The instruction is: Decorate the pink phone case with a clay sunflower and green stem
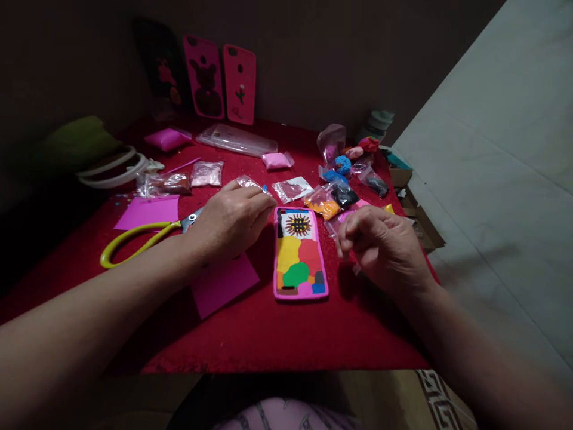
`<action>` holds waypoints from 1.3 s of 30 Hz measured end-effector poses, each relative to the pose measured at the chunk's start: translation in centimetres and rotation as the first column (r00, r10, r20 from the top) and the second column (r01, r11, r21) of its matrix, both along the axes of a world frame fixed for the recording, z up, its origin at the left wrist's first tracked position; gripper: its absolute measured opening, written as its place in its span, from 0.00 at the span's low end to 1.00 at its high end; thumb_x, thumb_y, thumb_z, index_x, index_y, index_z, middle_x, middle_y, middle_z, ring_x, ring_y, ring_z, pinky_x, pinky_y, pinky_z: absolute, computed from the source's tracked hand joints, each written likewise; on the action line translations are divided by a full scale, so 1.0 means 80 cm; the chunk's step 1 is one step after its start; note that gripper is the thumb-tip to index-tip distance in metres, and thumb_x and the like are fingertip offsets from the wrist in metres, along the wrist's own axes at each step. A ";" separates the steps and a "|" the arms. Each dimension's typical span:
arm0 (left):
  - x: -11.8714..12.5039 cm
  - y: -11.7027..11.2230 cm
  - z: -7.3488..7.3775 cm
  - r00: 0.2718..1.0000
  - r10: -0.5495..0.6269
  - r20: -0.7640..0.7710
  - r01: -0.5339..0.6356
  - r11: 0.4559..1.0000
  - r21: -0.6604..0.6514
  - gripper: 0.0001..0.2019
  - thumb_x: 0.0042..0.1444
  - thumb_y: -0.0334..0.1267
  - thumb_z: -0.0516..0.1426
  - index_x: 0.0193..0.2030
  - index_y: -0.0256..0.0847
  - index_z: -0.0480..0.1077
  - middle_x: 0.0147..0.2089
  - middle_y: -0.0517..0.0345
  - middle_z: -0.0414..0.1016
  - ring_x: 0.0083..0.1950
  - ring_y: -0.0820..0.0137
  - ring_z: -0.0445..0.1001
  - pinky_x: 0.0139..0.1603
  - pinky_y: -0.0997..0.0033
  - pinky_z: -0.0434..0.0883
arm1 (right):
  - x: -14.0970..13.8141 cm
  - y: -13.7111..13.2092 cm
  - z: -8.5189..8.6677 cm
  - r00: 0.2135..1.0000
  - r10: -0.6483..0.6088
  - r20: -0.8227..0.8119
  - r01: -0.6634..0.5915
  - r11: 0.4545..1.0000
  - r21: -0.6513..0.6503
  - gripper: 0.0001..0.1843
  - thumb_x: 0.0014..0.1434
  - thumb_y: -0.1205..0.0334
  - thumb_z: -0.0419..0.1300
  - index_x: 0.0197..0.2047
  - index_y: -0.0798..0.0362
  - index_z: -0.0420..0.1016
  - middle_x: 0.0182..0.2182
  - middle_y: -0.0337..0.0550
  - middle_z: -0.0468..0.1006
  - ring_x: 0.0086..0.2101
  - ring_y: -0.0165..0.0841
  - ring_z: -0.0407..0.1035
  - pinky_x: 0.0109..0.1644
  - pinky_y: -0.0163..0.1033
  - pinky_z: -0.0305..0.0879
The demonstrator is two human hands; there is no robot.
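Observation:
A pink phone case [299, 254] covered with coloured clay patches and a sunflower design lies on the red cloth [268, 334] between my hands. My left hand [230, 218] hovers just left of the case's top end, fingers pinched on a small clear plastic bag [250, 183]. My right hand [380, 245] is curled to the right of the case, fingertips pressed together; what they hold is too small to name.
Yellow-handled scissors [143, 236] and pink paper sheets [147, 212] lie at left. Several small bags of coloured clay [333, 200] sit behind the case. Decorated pink cases [239, 83] lean on the back wall. A cardboard box [418, 218] stands at the table's right edge.

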State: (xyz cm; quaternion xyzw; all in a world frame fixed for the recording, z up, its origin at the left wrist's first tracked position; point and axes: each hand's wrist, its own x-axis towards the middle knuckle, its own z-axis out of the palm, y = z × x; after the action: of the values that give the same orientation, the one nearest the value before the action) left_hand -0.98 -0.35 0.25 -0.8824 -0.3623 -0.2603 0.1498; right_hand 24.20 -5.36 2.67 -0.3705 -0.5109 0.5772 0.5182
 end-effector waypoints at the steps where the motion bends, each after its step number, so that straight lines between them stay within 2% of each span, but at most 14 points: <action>1: 0.000 0.000 0.000 1.000 0.000 0.001 0.000 1.000 0.001 0.15 0.68 0.33 0.49 0.36 0.37 0.75 0.37 0.49 0.83 0.36 0.62 0.79 0.42 0.62 0.73 | 0.000 0.000 0.001 1.000 -0.008 0.003 0.008 1.000 -0.005 0.11 0.56 0.56 0.72 0.26 0.51 0.80 0.20 0.36 0.76 0.23 0.27 0.69 0.27 0.32 0.67; 3: 0.000 0.000 0.000 1.000 0.002 0.002 -0.002 1.000 -0.001 0.15 0.68 0.33 0.48 0.35 0.38 0.75 0.36 0.50 0.83 0.36 0.63 0.79 0.42 0.62 0.73 | 0.000 -0.001 0.002 0.999 -0.027 0.027 0.027 0.999 -0.019 0.06 0.52 0.61 0.73 0.28 0.50 0.81 0.22 0.36 0.78 0.23 0.28 0.70 0.28 0.33 0.68; 5: 0.001 0.000 0.000 1.000 0.005 0.004 -0.005 1.000 -0.004 0.16 0.69 0.33 0.48 0.36 0.39 0.75 0.37 0.51 0.83 0.37 0.64 0.79 0.43 0.63 0.73 | 0.000 -0.003 0.004 0.998 -0.022 0.056 0.024 0.999 -0.032 0.03 0.52 0.62 0.72 0.32 0.50 0.84 0.25 0.38 0.81 0.25 0.29 0.73 0.31 0.35 0.71; 9: 0.001 -0.001 0.000 1.000 -0.002 0.011 0.002 1.000 -0.011 0.16 0.69 0.33 0.47 0.36 0.38 0.75 0.37 0.50 0.83 0.37 0.63 0.79 0.43 0.62 0.73 | 0.000 -0.004 0.004 0.998 0.003 0.070 -0.001 1.000 -0.023 0.09 0.59 0.55 0.69 0.38 0.50 0.85 0.29 0.41 0.83 0.27 0.30 0.75 0.34 0.37 0.73; 13: 0.000 -0.002 0.000 1.000 -0.010 0.010 0.011 1.000 -0.014 0.16 0.69 0.33 0.48 0.36 0.37 0.75 0.36 0.49 0.82 0.36 0.62 0.79 0.43 0.62 0.73 | 0.000 -0.004 0.003 0.997 0.011 0.075 -0.012 1.000 0.008 0.14 0.63 0.49 0.65 0.33 0.50 0.84 0.25 0.40 0.80 0.25 0.30 0.73 0.30 0.36 0.70; 15: 0.000 -0.002 0.000 1.000 -0.008 0.009 0.008 1.000 -0.016 0.16 0.69 0.34 0.48 0.36 0.37 0.75 0.37 0.49 0.83 0.37 0.63 0.79 0.43 0.62 0.73 | 0.001 -0.005 0.002 0.998 0.010 0.063 -0.012 1.000 0.029 0.13 0.62 0.52 0.67 0.29 0.50 0.83 0.23 0.39 0.78 0.25 0.29 0.72 0.29 0.34 0.69; 18: 0.000 -0.001 -0.001 1.000 0.000 0.003 0.000 1.000 -0.025 0.16 0.70 0.35 0.47 0.36 0.38 0.74 0.37 0.50 0.83 0.37 0.64 0.79 0.44 0.62 0.73 | 0.001 -0.007 0.001 0.998 -0.018 0.056 0.016 0.999 0.032 0.04 0.54 0.61 0.73 0.29 0.49 0.83 0.24 0.36 0.78 0.25 0.27 0.71 0.30 0.33 0.69; 21: 0.000 -0.001 0.001 1.000 0.008 -0.009 -0.008 0.999 -0.032 0.17 0.71 0.35 0.46 0.36 0.38 0.74 0.36 0.51 0.82 0.36 0.65 0.78 0.44 0.62 0.72 | 0.002 -0.008 0.002 0.996 -0.029 0.080 0.028 1.000 0.014 0.05 0.51 0.64 0.74 0.33 0.47 0.85 0.28 0.37 0.81 0.27 0.29 0.74 0.32 0.33 0.71; 23: 0.001 -0.004 0.004 1.000 0.012 -0.023 -0.013 0.999 -0.037 0.17 0.71 0.35 0.47 0.37 0.38 0.74 0.37 0.52 0.82 0.36 0.65 0.78 0.44 0.63 0.72 | 0.002 -0.009 0.004 0.996 -0.004 0.091 0.005 1.000 -0.005 0.03 0.55 0.62 0.72 0.36 0.47 0.86 0.29 0.39 0.83 0.29 0.30 0.76 0.34 0.34 0.73; 26: 0.001 -0.009 0.010 0.999 0.016 -0.047 -0.018 0.999 -0.044 0.16 0.72 0.34 0.47 0.38 0.37 0.74 0.36 0.53 0.81 0.37 0.67 0.77 0.46 0.65 0.72 | 0.002 -0.010 0.006 0.997 0.035 0.072 -0.033 0.999 -0.033 0.08 0.62 0.59 0.65 0.40 0.48 0.87 0.30 0.41 0.84 0.30 0.30 0.77 0.35 0.34 0.74; 30: 0.001 -0.008 0.008 0.999 0.003 -0.051 -0.004 1.000 -0.027 0.15 0.72 0.34 0.48 0.37 0.36 0.74 0.35 0.53 0.81 0.36 0.67 0.76 0.45 0.65 0.71 | 0.001 -0.009 0.007 0.998 0.037 0.046 -0.036 0.999 -0.015 0.11 0.65 0.60 0.61 0.39 0.50 0.87 0.28 0.41 0.84 0.27 0.28 0.75 0.33 0.33 0.73; 34: -0.002 0.001 -0.003 1.000 -0.012 -0.008 0.012 1.000 0.020 0.13 0.71 0.34 0.50 0.36 0.37 0.73 0.34 0.55 0.79 0.34 0.67 0.75 0.43 0.64 0.72 | 0.002 -0.007 0.004 0.998 0.030 0.060 -0.031 0.999 0.019 0.07 0.59 0.65 0.66 0.38 0.49 0.87 0.27 0.39 0.83 0.27 0.27 0.75 0.32 0.31 0.72; 37: -0.003 0.004 -0.007 1.000 -0.023 0.006 0.023 0.999 0.034 0.11 0.70 0.34 0.52 0.37 0.36 0.72 0.34 0.57 0.78 0.34 0.69 0.75 0.43 0.64 0.73 | 0.003 -0.008 0.001 0.995 -0.002 0.100 -0.001 1.000 0.029 0.08 0.53 0.69 0.71 0.36 0.47 0.87 0.30 0.38 0.84 0.28 0.27 0.75 0.32 0.29 0.72; 39: -0.003 0.003 -0.007 1.000 -0.029 0.012 0.029 0.999 0.038 0.12 0.70 0.34 0.52 0.37 0.36 0.73 0.34 0.55 0.79 0.34 0.68 0.75 0.42 0.65 0.72 | 0.003 -0.008 0.000 0.995 -0.005 0.096 0.002 0.999 0.034 0.08 0.51 0.69 0.73 0.35 0.47 0.87 0.32 0.37 0.84 0.30 0.26 0.76 0.34 0.29 0.73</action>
State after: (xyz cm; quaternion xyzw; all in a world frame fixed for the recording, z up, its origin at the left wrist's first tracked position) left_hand -1.21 -0.11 -0.28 -0.8829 -0.3454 -0.2747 0.1602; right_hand 24.47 -6.03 2.66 -0.3901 -0.5442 0.5490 0.5002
